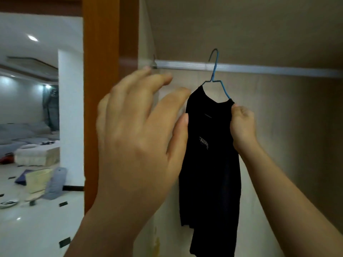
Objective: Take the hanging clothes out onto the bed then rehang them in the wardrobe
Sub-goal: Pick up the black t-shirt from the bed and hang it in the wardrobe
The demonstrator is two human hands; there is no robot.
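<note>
A black T-shirt (211, 154) with a small white print hangs on a blue wire hanger (215, 71) inside the wardrobe. The hanger's hook rises in front of the white rail (259, 68), its tip above the rail. My right hand (241, 125) grips the shirt's right shoulder together with the hanger's end. My left hand (137, 130) is raised just left of the shirt, fingers spread and relaxed, thumb tip close to the shirt's left edge; I cannot tell whether it touches.
The brown wardrobe frame (100, 89) stands left of my left hand. Beige wardrobe walls surround the rail. Beyond the frame lie a white tiled floor (37, 229), cushions (40, 180), a low white table (37, 154) and a sofa.
</note>
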